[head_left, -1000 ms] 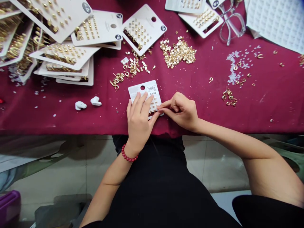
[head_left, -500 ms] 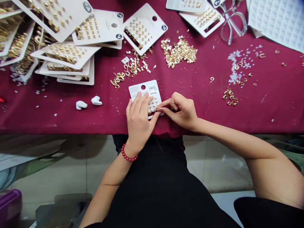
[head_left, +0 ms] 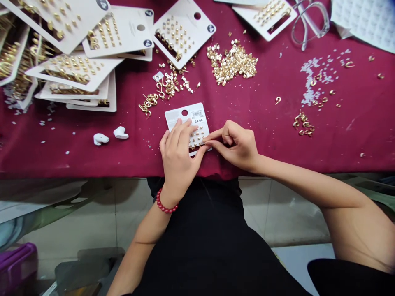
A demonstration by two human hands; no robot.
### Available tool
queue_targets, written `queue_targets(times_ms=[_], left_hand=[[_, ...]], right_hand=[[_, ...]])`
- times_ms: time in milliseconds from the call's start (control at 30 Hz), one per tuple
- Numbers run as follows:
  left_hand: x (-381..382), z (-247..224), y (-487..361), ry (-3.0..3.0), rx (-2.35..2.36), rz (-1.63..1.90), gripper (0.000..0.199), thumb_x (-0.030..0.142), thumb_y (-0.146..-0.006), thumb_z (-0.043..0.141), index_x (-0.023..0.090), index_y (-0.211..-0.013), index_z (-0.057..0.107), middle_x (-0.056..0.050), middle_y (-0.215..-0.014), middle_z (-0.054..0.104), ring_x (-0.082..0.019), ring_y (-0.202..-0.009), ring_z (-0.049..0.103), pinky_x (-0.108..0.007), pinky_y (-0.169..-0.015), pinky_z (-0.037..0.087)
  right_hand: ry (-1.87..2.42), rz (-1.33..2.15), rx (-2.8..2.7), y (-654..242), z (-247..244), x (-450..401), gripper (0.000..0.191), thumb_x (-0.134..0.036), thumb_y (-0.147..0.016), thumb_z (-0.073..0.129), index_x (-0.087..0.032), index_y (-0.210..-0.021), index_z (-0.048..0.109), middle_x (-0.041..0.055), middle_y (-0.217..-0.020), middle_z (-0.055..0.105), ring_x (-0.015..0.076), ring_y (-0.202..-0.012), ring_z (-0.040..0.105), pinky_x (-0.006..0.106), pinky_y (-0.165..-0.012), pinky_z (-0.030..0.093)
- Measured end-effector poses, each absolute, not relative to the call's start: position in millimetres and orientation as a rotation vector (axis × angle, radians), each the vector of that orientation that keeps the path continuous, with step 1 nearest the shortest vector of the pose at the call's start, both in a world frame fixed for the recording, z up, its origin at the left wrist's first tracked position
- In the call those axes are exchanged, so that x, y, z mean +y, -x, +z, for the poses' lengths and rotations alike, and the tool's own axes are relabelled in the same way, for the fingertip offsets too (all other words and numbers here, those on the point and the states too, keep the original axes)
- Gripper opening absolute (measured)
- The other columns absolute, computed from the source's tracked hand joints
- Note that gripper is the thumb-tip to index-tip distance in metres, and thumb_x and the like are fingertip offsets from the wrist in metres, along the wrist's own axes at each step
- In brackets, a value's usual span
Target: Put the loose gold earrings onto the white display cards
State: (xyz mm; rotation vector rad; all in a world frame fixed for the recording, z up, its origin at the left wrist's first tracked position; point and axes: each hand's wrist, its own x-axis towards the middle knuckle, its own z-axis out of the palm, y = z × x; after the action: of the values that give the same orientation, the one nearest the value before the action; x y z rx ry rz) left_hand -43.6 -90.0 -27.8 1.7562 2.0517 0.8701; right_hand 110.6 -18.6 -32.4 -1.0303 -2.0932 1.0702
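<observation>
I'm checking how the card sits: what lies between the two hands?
In the head view, the earring card lies between the left hand and the right hand, with its gold studs showing.
</observation>
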Motion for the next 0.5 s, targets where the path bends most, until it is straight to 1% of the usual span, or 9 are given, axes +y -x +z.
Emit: queue_targets(times_ms=[167,367,500], left_hand=[[-89.9,-27.8,43.5,-1.753,2.049,0.883,0.038,0.031,-0.082,0.071,0.022,-0.117,0.057,-0.009,-0.133,0.062,-0.027,-0.133,0.050,-0.043,-0.113,0.033],[-90.3,-28.9,44.0,-1.757,2.042,0.886,0.038,0.032,-0.083,0.070,0.023,-0.117,0.057,-0.009,-0.133,0.062,-0.027,-0.134,0.050,-0.043,-0.113,0.032],[-90.7,-29.4,44.4,-1.765,2.036,0.894,0.038,0.032,-0.083,0.070,0.023,-0.117,0.057,-0.009,-0.133,0.062,-0.027,-0.133,0.050,-0.043,-0.113,0.032]], right_hand=[[1.017,1.082,-2.098,-109.9,-31.7,-17.9,0.045,-0.031,-0.087,0.065,-0.024,-0.066,0.026,0.0005,-0.073,0.067,0.0192,-0.083,0.072,0.028,-0.059,0.051],[1.027,1.039,-2.120,-109.0,-31.2,-17.8,0.045,-0.032,-0.087,0.065,-0.024,-0.066,0.026,0.0004,-0.072,0.067,0.0182,-0.080,0.071,0.028,-0.062,0.051],[1.015,1.133,-2.074,-110.3,-30.4,-18.1,0.040,-0.034,-0.087,0.065,-0.024,-0.068,0.030,0.0003,-0.072,0.065,0.0193,-0.083,0.073,0.025,-0.059,0.050]])
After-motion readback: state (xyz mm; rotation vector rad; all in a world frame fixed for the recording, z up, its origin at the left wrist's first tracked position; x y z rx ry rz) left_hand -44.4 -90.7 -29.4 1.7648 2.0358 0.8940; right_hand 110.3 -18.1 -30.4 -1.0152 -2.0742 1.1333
